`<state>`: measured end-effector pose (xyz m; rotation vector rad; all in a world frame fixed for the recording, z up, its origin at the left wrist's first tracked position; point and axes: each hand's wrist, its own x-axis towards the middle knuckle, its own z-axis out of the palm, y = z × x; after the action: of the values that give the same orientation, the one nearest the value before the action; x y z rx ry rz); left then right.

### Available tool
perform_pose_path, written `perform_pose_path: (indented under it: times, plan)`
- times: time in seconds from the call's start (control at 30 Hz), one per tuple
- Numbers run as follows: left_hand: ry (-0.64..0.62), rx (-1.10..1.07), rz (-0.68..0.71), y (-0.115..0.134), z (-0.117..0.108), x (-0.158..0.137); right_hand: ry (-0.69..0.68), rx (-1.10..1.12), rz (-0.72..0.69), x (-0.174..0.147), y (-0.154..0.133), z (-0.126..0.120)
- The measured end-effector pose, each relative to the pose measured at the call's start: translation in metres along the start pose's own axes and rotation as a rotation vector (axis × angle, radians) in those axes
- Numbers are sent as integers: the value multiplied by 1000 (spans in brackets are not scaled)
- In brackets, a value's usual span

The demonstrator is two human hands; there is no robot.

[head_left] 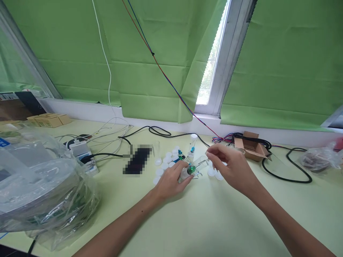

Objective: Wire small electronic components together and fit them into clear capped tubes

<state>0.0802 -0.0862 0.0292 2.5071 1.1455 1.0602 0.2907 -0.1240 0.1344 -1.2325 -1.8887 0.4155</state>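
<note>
My left hand wraps its fingers round a clear tube-like vial that lies tilted, its far end pointing right. A small part with a green head and thin metal legs shows at the vial. Close to the vial's right end, my right hand is closed in a pinch; whatever its fingertips hold is too small to make out. Round white caps lie left of the vial, and several more caps sit under my right hand. Behind stands a capped vial with a blue-headed part inside.
A clear vial stands left of the caps, beside a blurred dark object. A power strip with cables and a large plastic-wrapped reel occupy the left. An open cardboard box and black cable lie at right.
</note>
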Motion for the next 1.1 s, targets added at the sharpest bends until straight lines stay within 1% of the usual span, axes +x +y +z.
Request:
perform_pose_path:
  times: [0.13, 0.23, 0.33, 0.47, 0.6, 0.7, 0.77, 0.8, 0.83, 0.9, 0.97, 1.03, 1.1]
  plan:
    - [53, -137, -144, 5, 1, 1, 29, 8, 10, 0, 1, 0]
    - [78, -222, -205, 8, 2, 2, 24, 26, 36, 1, 3, 3]
    - [80, -276, -234, 11, 2, 2, -22, 63, 76, 1, 8, 9]
    - [68, -298, -236, 12, 2, 1, -107, 145, 108, -1, 17, 27]
    - [13, -308, -221, 12, 1, 2, -104, 232, 97, -4, 25, 48]
    - [-73, -266, -175, 10, -4, 5, -103, 307, 92, -4, 32, 59]
    - [-143, -223, -98, 7, -12, 9, -86, 339, 113, -3, 37, 63]
    - [-156, -189, -67, 5, -17, 11, -79, 351, 129, -2, 40, 65]
    - [-138, -153, -55, 2, -22, 13, -75, 358, 145, -2, 43, 66]
    - [-134, -61, -56, -5, -33, 17, -80, 352, 165, -2, 48, 69]
    - [-165, 65, -63, -13, -45, 20, -84, 327, 166, -4, 51, 73]
    - [-267, 156, -73, -19, -56, 21, -93, 301, 150, -6, 51, 76]
    - [-354, 215, -126, -22, -66, 22, -105, 271, 121, -9, 49, 80]
